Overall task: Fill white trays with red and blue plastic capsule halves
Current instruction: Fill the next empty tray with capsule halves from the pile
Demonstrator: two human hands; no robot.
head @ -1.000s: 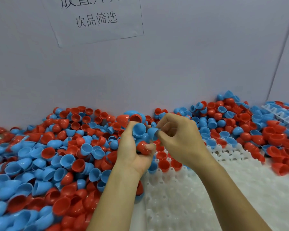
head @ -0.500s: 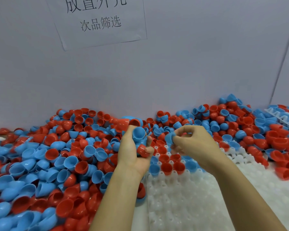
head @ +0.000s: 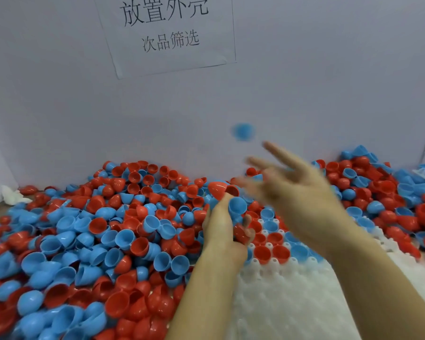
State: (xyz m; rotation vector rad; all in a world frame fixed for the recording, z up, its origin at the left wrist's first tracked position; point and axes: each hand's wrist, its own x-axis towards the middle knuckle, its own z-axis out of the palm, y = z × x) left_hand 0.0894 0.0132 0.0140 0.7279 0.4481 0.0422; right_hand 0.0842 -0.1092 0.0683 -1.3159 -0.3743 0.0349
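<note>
A blue half [head: 243, 131] hangs airborne above the right hand [head: 302, 195], whose fingers are spread wide. The left hand [head: 225, 225] grips several halves over the white tray [head: 292, 303]. This looks like reject sorting; next, seat a held half in an empty socket.

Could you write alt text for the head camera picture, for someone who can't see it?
A blue capsule half is in mid-air above an open, blurred right hand, while the left hand grips several halves beside a partly filled white tray.
</note>
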